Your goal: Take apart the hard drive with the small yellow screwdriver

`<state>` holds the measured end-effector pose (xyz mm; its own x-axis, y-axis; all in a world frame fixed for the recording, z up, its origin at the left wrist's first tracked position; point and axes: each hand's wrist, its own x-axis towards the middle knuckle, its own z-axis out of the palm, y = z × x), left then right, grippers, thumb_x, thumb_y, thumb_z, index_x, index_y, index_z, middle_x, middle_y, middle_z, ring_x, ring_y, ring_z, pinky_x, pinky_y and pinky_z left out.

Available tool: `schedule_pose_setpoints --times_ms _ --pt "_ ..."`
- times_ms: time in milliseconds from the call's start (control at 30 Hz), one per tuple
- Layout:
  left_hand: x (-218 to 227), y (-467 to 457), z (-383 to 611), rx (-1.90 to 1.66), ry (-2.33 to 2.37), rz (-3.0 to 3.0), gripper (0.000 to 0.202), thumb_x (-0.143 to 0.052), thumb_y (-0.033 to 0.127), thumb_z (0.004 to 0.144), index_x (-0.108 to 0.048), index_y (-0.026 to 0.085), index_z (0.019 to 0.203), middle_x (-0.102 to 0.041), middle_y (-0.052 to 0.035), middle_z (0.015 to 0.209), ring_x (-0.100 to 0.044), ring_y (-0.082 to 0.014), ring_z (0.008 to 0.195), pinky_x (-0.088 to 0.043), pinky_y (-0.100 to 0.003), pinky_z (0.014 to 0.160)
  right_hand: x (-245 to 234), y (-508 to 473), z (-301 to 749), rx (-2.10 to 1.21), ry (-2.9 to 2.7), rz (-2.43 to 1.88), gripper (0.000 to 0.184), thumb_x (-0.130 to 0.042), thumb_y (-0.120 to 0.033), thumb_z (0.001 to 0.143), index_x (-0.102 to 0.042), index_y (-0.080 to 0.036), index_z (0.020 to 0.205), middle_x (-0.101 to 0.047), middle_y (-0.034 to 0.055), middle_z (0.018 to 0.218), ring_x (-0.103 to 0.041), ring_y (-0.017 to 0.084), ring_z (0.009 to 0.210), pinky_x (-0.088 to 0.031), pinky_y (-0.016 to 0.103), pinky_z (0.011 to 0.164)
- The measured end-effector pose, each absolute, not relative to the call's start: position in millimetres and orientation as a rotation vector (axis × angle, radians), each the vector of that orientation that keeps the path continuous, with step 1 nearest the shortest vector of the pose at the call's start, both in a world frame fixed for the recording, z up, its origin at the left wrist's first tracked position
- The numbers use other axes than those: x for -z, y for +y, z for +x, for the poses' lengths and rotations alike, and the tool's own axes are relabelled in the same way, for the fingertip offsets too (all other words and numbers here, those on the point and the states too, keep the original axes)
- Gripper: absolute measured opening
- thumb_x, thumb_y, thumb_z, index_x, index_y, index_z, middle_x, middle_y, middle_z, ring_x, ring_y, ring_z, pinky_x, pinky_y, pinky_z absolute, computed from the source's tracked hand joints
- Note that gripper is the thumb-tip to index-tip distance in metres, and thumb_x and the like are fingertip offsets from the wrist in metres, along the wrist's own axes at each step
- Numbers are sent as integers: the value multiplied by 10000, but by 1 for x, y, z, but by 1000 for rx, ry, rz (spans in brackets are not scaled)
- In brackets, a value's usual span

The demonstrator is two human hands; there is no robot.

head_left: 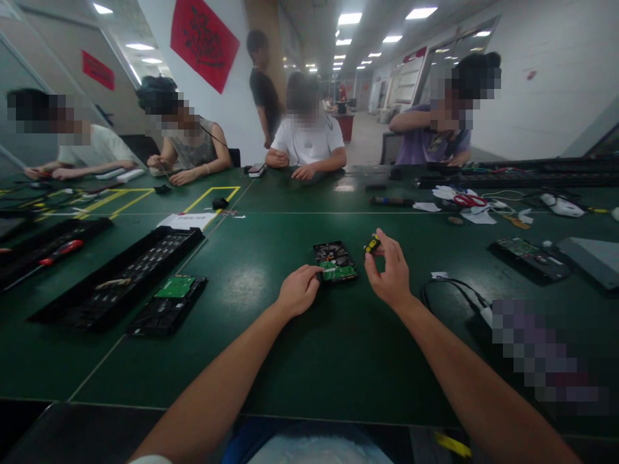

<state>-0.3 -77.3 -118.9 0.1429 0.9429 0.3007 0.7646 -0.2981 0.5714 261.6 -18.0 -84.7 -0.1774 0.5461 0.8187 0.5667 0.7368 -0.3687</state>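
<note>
A black hard drive [335, 261] with a green circuit board on top lies flat on the dark green table [271, 348], just ahead of me. My left hand [298, 291] rests at its near left corner, fingers curled and pinching its edge. My right hand [389, 271] hovers to the right of the drive, fingers pinched on a small yellow-and-black screwdriver handle [372, 244] held just above the drive's right edge.
Long black trays [120, 274] and a second drive [168, 304] lie at left, with a red screwdriver [62, 252] beyond. A black cable [454, 291] and another board [527, 256] sit at right. Several people sit along the far side.
</note>
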Motion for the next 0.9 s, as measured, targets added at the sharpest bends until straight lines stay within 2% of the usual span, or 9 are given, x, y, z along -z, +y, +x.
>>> schedule_pose_setpoints --times_ms 133,233,367,500,600,733,900 --pt "116 -79 1 -924 1657 2138 379 -438 360 1056 -725 214 1257 -721 -83 1094 -684 -233 1013 -527 -374 956 84 -18 261 40 -1827 -849 637 -614 -286 995 -382 -307 1588 -583 127 1328 -675 237 972 -648 450 842" --pt "115 -79 2 -949 1658 2113 471 -344 427 1093 -748 222 1221 -714 -77 1010 -684 -225 958 -531 -364 906 83 -19 261 40 -1823 -838 639 -646 -310 985 -398 -324 1573 -572 115 1329 -670 224 937 -652 441 808" --pt "114 -79 1 -957 1654 2109 465 -327 349 1087 -743 209 1239 -711 -76 1007 -683 -230 983 -526 -367 909 84 -20 260 0 -1829 -826 641 -600 -259 1001 -367 -318 1594 -566 123 1379 -675 237 997 -643 468 884" --pt "116 -79 0 -918 1651 2140 384 -430 254 1021 -720 197 1267 -716 -83 1073 -683 -231 1008 -527 -368 937 85 -19 260 15 -1810 -832 655 -635 -284 987 -375 -309 1588 -559 133 1385 -673 256 1027 -656 461 840" --pt "118 -79 1 -926 1668 2132 350 -487 308 1018 -722 213 1260 -717 -81 1063 -686 -225 976 -533 -360 921 86 -17 262 31 -1810 -843 659 -670 -317 974 -393 -303 1572 -565 131 1358 -671 264 1040 -660 458 817" --pt "119 -77 1 -948 1663 2109 441 -374 411 1083 -751 227 1220 -716 -77 1008 -685 -224 973 -530 -359 912 86 -16 262 2 -1830 -829 641 -632 -285 991 -380 -295 1580 -564 139 1383 -668 265 1071 -651 477 877" --pt "118 -76 0 -953 1646 2105 428 -364 302 1062 -740 200 1238 -728 -78 1071 -687 -228 1030 -520 -370 964 84 -18 260 18 -1828 -798 628 -645 -275 986 -406 -307 1566 -571 125 1352 -674 236 992 -655 455 843"
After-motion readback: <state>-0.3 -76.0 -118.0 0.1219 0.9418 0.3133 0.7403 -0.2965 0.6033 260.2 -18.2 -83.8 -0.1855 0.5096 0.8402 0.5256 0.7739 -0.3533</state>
